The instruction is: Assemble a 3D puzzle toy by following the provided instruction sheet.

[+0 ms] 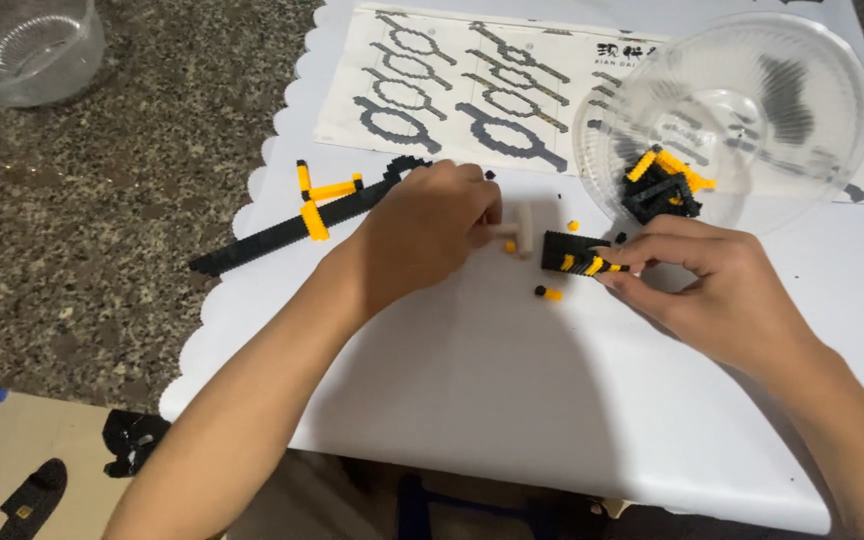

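A short black brick block [574,253] with slanted yellow stripes is seen lying flat on the white sheet, its long axis running left to right; its right end is pinched by fingertips. A small cream-coloured tool [523,231] is held upright just beside the block's left end. A tiny yellow brick [552,294] is found loose just below the block.
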